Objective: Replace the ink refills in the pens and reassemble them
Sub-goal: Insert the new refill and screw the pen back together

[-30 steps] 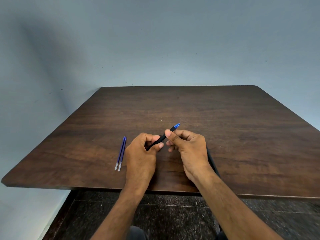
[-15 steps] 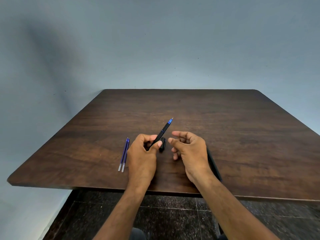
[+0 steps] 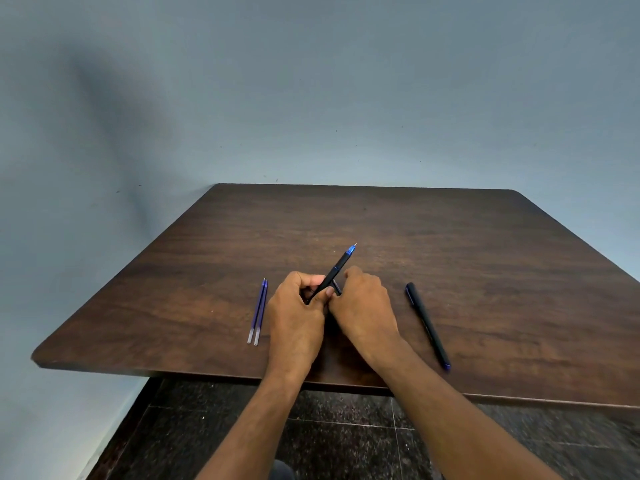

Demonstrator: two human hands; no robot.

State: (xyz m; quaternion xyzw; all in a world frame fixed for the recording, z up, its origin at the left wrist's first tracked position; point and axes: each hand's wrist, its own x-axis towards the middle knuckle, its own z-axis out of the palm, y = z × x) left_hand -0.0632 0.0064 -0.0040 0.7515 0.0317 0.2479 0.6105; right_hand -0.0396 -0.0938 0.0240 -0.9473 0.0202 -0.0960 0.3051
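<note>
The right hand has closed in beside the left hand, which grips the uncapped pen; right's grasp unclear. Next: unscrew the barrel.

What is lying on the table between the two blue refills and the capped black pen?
In the head view, both hands: left hand gripping the uncapped pen, right hand beside it. Otherwise bare table.

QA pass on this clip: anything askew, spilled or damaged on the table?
Nothing stands out. Two blue ink refills lie parallel on the dark wooden table, a capped black pen rests to the right, and the left hand holds an uncapped black pen beside the right hand.
</note>
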